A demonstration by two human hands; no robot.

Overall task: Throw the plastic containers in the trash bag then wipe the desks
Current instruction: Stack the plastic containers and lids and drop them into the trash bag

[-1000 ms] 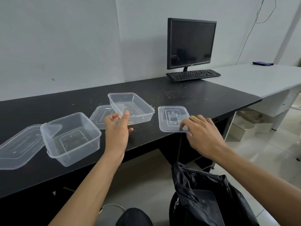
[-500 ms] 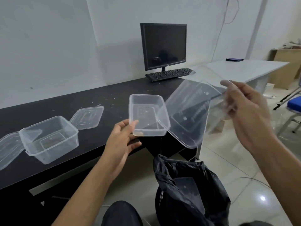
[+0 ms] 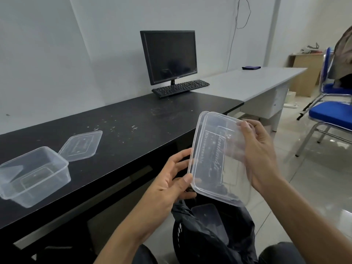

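A clear plastic container with its lid [image 3: 213, 159] laid against it is held upright in the air above the black trash bag [image 3: 215, 237]. My left hand [image 3: 169, 185] grips its left edge; my right hand [image 3: 257, 155] clasps its right side. Inside the bag lies another clear lid [image 3: 209, 220]. A deeper clear container [image 3: 34, 176] stands on the black desk [image 3: 133, 119] at the left, with a loose lid [image 3: 82, 145] beside it and a second lid partly under its left side.
A monitor [image 3: 169, 56] and keyboard [image 3: 181, 88] stand at the back of the black desk, whose top is speckled with crumbs. A grey desk [image 3: 253, 82] with a dark cloth [image 3: 251, 68] adjoins on the right. Blue chairs [image 3: 331, 113] stand on the tiled floor.
Both hands lifted the shallow container and a lid off the desk, then brought them together over the trash bag. The view swung right.
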